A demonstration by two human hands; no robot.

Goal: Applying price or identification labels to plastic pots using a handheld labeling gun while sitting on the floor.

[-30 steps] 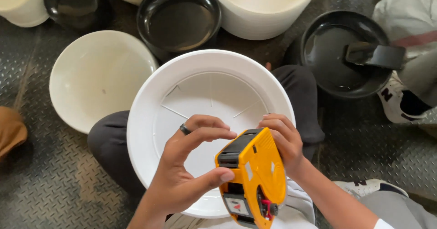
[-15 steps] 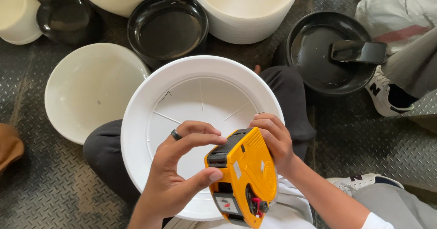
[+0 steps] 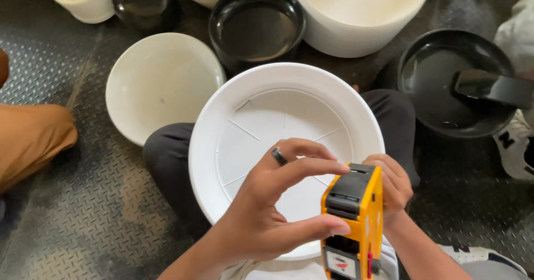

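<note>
Fingers: on the left hand (image 3: 261, 219) the thumb lies flat against the near face of a yellow price-label gun (image 3: 351, 224), while the index finger arches over to touch its dark grey top; the other fingers are curled loosely above, and one wears a dark ring (image 3: 278, 156)
Right hand: the right hand (image 3: 392, 188) is closed round the far side of the yellow price-label gun, fingers bent over its upper edge, the palm hidden behind the body
Hold: the gun is held between both hands, the right gripping it, the left pinching it between thumb and index finger
Label gun: upright and slightly tilted, low in the view and right of centre, its lower end cut off by the bottom edge; it hangs just above the near rim of a large white saucer
White saucer: the large white saucer (image 3: 222, 124) is round and shallow, with thin ribs radiating across its floor, and rests on the person's lap over dark trousers (image 3: 167, 157)
Left of it: a smaller white saucer (image 3: 161, 85) lies on the grey tread-plate floor (image 3: 83, 219), just beside the lap
Behind: a black saucer (image 3: 256, 26) sits between white stacks; a tall white stack (image 3: 361, 13) stands to its right
Far right: a wider black saucer (image 3: 445, 79) holds a dark flat piece (image 3: 489, 86); a pale shoe (image 3: 514, 146) shows near it
Far left: a tan sleeve or knee (image 3: 30, 135) of another person enters the view
</note>
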